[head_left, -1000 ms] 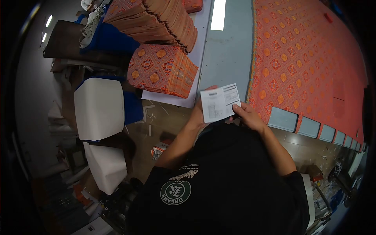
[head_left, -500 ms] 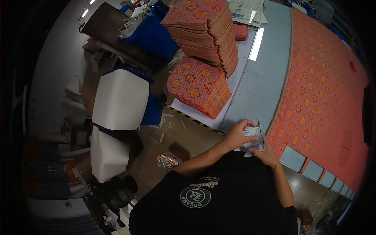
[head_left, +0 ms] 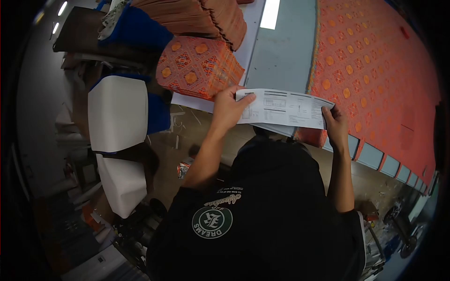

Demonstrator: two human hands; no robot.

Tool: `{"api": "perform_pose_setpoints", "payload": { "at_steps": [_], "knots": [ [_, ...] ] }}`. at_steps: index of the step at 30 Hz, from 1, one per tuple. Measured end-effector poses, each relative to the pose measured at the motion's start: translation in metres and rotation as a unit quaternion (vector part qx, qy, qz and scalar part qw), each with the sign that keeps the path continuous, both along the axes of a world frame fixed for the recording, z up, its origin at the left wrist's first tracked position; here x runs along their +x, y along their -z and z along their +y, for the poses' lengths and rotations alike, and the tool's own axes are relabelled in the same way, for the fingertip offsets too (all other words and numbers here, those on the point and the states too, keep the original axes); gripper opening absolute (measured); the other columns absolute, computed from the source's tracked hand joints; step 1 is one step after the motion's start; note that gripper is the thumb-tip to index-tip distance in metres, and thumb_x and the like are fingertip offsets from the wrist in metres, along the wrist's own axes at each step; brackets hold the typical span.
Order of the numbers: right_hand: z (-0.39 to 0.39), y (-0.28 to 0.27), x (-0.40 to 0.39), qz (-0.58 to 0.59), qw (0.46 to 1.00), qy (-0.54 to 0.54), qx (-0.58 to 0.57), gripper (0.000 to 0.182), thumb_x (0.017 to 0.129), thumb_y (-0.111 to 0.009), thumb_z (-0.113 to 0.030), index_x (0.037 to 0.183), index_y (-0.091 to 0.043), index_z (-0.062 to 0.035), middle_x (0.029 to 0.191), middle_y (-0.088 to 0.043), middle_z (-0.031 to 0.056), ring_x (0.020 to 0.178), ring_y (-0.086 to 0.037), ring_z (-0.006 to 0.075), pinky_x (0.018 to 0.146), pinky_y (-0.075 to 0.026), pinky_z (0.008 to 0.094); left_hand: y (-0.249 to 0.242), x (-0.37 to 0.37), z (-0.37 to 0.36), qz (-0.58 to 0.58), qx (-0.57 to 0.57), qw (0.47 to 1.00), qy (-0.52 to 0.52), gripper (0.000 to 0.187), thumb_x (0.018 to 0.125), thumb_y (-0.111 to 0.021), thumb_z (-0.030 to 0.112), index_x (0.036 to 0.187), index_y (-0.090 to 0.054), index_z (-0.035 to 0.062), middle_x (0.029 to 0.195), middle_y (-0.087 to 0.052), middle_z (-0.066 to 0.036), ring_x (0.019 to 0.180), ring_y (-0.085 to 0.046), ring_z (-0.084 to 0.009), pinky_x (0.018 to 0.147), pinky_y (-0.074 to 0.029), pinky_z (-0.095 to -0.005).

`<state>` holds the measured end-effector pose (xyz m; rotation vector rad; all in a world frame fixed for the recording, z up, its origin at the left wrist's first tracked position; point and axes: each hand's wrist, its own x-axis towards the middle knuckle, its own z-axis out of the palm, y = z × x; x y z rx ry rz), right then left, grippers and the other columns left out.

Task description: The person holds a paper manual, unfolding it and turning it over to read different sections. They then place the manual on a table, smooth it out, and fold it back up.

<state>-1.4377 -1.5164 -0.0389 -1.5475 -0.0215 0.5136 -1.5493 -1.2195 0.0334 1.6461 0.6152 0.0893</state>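
A long white printed leaflet [head_left: 286, 108] is stretched between my two hands, opened out with fold creases across it. Small text and diagrams cover its face, too fine to read. My left hand [head_left: 229, 110] pinches the left end, thumb on top. At the other end, my right hand [head_left: 336, 122] grips the right edge with the thumb in front. Behind the leaflet lies the grey-blue tabletop [head_left: 276, 56], and to the upper left is a stack of orange patterned fabric pieces [head_left: 192, 65].
Red-orange patterned fabric [head_left: 370, 79] covers the table's right side. A taller stack of cut fabric [head_left: 220, 21] stands at the back. Left of me are white box-like forms [head_left: 118, 114], a blue bin [head_left: 140, 28], and scraps on the floor.
The paper, bunched small between my hands before, is now spread out wide. My hands have moved apart and farther up in the view, which has also shifted.
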Motion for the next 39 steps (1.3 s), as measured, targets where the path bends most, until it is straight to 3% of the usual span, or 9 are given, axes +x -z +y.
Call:
{"api": "perform_pose_setpoints", "payload": {
  "at_steps": [5, 8, 10, 13, 39],
  "knots": [
    [0.005, -0.007, -0.006, 0.011, 0.998, 0.019, 0.052, 0.018, 0.099, -0.055, -0.013, 0.102, -0.063, 0.0028, 0.09, -0.066, 0.0039, 0.078, -0.059, 0.0076, 0.071, -0.049, 0.0236, 0.008, 0.002, 0.007, -0.049, -0.018, 0.998, -0.045, 0.018, 0.09, -0.068, 0.011, 0.096, -0.066, -0.0058, 0.08, -0.067, -0.003, 0.068, -0.059, -0.007, 0.062, -0.049, -0.0245],
    [0.008, -0.002, -0.009, -0.018, 0.998, 0.039, 0.043, 0.018, 0.1, -0.054, -0.015, 0.096, -0.062, 0.0009, 0.085, -0.064, 0.0013, 0.075, -0.056, 0.006, 0.068, -0.047, 0.0224, 0.003, 0.003, 0.008, -0.06, 0.036, 0.997, -0.045, 0.022, 0.092, -0.067, 0.016, 0.095, -0.066, -0.0057, 0.078, -0.067, -0.003, 0.067, -0.057, -0.0066, 0.06, -0.047, -0.0242],
    [0.008, 0.002, -0.01, -0.072, 0.994, 0.056, 0.062, 0.02, 0.101, -0.053, -0.016, 0.09, -0.06, -0.0009, 0.08, -0.061, -0.0007, 0.072, -0.052, 0.0043, 0.065, -0.044, 0.0212, 0.0, 0.005, 0.008, -0.064, 0.132, 0.988, -0.044, 0.026, 0.095, -0.064, 0.021, 0.095, -0.067, -0.0051, 0.075, -0.066, -0.004, 0.064, -0.054, -0.0059, 0.058, -0.045, -0.0237],
    [0.01, -0.003, -0.014, -0.095, 0.991, 0.07, 0.059, 0.02, 0.101, -0.053, -0.015, 0.087, -0.058, -0.0016, 0.077, -0.059, -0.0017, 0.071, -0.05, 0.0039, 0.064, -0.042, 0.0207, -0.007, 0.007, 0.008, -0.058, 0.14, 0.987, -0.045, 0.028, 0.096, -0.062, 0.023, 0.093, -0.066, -0.0045, 0.072, -0.065, -0.003, 0.063, -0.052, -0.0055, 0.056, -0.043, -0.0233],
    [0.013, -0.011, -0.021, -0.194, 0.975, 0.095, 0.055, 0.011, 0.099, -0.055, -0.01, 0.098, -0.06, -0.0005, 0.084, -0.061, -0.0006, 0.078, -0.053, 0.0054, 0.071, -0.044, 0.0206, -0.02, 0.014, 0.01, -0.092, 0.164, 0.981, -0.037, 0.026, 0.099, -0.056, 0.018, 0.09, -0.065, -0.0044, 0.071, -0.064, -0.002, 0.063, -0.052, -0.0046, 0.055, -0.043, -0.0231]
  ]
}}
